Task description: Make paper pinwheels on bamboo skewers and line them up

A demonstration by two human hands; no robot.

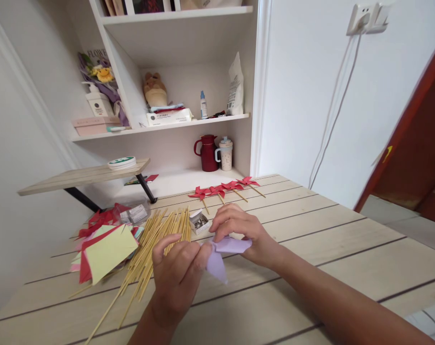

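Note:
A lilac paper pinwheel [217, 267], its vanes partly folded toward the middle, is held above the table between both hands. My left hand [177, 273] pinches it from the left, its fingers closed at the centre. From the right, my right hand [241, 230] grips the folded vanes, thumb and fingertips closed on the paper. Just behind the hands stands a small open box of metal pins [199, 222]. Many thin wooden sticks [156, 244] lie in a loose pile to the left. Whether a pin or stick is in the pinwheel is hidden by the fingers.
Red pinwheels on sticks [217, 190] lie in a row at the table's back edge. Coloured paper sheets [109, 251] are stacked at left, beside a clear plastic box [136, 214]. A small raised wooden stand [84, 176], a red jug [209, 153] and a cup [226, 154] are behind.

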